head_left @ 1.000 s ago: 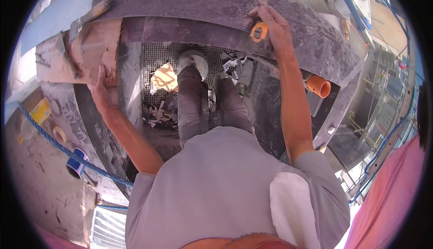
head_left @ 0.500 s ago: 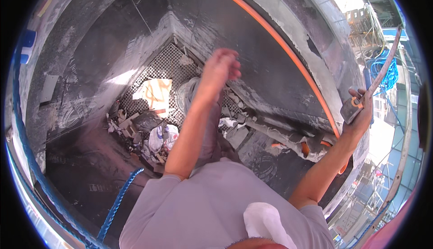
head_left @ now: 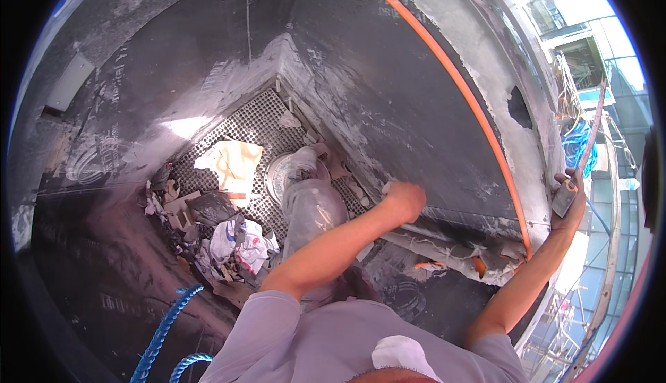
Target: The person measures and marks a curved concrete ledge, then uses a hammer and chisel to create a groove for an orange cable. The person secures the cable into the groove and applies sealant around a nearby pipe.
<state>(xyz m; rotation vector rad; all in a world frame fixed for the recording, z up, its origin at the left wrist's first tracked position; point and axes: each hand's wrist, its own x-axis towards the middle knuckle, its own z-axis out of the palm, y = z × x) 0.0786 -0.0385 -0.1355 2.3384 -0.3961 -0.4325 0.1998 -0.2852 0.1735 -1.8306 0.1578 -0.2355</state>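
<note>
A dark-walled pit fills most of the view, with a dimpled mat at its bottom, toward ten o'clock. An orange conduit curves along the wall from twelve o'clock to three o'clock. On the mat lies a pale sheet; nearer to the person there is a white plastic bag among debris. A blue rope hangs at seven o'clock.

The right hand is at three o'clock, near the pit edge, and its grip is closed around a tape measure. The narrow blade (I take it for the tape's blade) runs out from the case, its long axis toward half past twelve. From the left hand the case lies at three o'clock, well apart, so the right hand is the nearer one. The left grip has bent fingers; whether they pinch something, I cannot tell.

Compared with half a second ago, the left hand is lower and closer to the right hand, which holds the tape measure as before.
</note>
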